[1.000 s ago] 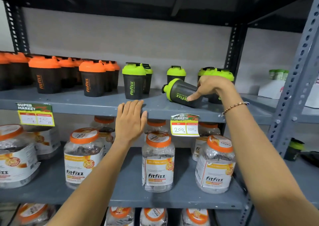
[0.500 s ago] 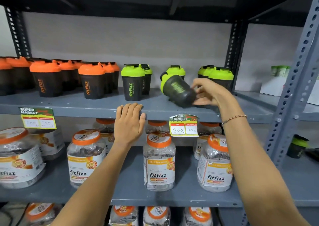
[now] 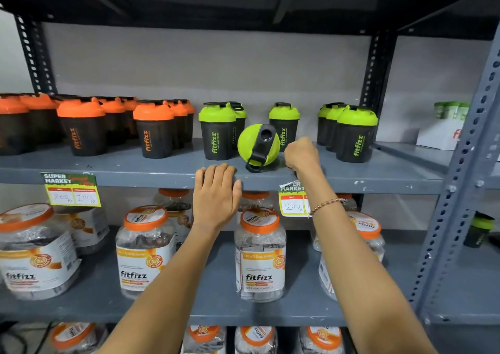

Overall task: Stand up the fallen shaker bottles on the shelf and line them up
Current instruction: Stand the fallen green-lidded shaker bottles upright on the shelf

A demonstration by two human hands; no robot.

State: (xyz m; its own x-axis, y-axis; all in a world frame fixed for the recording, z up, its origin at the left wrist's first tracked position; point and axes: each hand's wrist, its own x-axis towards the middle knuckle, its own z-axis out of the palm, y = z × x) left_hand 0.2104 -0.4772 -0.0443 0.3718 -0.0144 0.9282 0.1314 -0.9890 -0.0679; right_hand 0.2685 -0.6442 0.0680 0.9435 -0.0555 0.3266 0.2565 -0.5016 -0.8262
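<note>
The fallen black plastic shaker bottle with a lime-green lid [image 3: 258,145] lies lid-forward on the grey metal shelf [image 3: 108,168], just left of the curled right hand [image 3: 301,155], whose grasp I cannot tell; the left hand [image 3: 216,191] rests flat-fingered on the edge; righting is underway; next, tip it upright.

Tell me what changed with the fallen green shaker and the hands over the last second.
The fallen green-lid shaker was swung round by the right hand: its lid pointed left, now it faces the camera. It is not yet upright. The left hand stayed flat on the shelf edge; the standing shakers did not move.
</note>
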